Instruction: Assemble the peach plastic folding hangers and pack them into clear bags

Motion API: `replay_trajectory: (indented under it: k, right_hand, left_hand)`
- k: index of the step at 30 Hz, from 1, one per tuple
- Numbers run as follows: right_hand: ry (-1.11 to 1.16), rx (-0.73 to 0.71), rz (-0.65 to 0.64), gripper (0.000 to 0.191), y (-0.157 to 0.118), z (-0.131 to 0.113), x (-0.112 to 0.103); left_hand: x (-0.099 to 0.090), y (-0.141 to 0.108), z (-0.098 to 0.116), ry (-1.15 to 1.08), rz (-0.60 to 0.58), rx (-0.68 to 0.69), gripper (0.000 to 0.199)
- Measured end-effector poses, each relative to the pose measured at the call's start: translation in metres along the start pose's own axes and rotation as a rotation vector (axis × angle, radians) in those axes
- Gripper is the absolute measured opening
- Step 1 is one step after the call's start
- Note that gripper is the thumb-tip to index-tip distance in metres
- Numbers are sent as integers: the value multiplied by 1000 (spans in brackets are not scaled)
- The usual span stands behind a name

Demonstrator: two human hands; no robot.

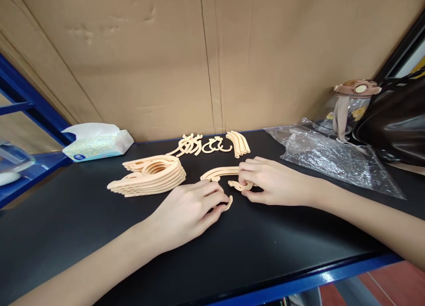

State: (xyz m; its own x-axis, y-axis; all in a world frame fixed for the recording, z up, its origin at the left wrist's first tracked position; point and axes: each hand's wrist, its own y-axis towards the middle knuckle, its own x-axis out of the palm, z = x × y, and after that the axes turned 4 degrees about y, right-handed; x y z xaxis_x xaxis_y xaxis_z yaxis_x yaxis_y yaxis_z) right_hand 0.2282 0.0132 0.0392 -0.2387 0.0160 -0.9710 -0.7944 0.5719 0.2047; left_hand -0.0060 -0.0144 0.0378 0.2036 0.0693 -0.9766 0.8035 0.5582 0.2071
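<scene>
My left hand (191, 208) lies on the black table (83, 235) with its fingertips pinching a small peach plastic piece (228, 204). My right hand (272, 182) rests just to the right, fingers closed on a small hook-shaped peach piece (239, 186). A curved peach arm piece (219, 172) lies under and just behind the right fingers. To the left stands a stack of assembled peach hangers (149, 176). Further back lie loose hook pieces (202, 145) and a bundle of curved arm pieces (238, 143).
A tissue pack (96, 143) sits at the back left by the blue shelf frame (20, 98). A crumpled clear plastic bag (328, 157), a lidded drinking bottle (352, 104) and a dark bag (395, 120) lie at the right. Cardboard (199, 53) forms the back wall.
</scene>
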Motion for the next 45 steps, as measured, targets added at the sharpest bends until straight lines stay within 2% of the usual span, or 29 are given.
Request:
replay_trajectory:
  k: [11,13,16,18,21,26,33,45]
  right_hand:
    - [-39,-34,-15,18,-2,2,2]
    - [-40,-27,-7,18,-2,1,2]
    - [-32,-11,23,19,-2,1,1]
    - [-38,6,62,22,-2,0,0]
    - [-61,24,129,24,-1,-1,-1]
    - [-104,66,283,16,0,0,-3]
    - [-121,96,432,17,-2,1,-4]
    - [-106,53,444,19,0,-2,-2]
  left_hand:
    - [1,-1,-1,-42,33,-98,24]
    - [1,-1,-2,-21,75,-155,22]
    - [-1,0,-3,37,99,-322,21]
    - [-2,1,-4,73,71,-421,29]
    - [-2,1,-3,123,3,-488,41]
    - [-2,1,1,114,-105,-565,32]
    - [1,1,-1,99,-120,-558,30]
    - [2,0,-1,-18,-114,-538,25]
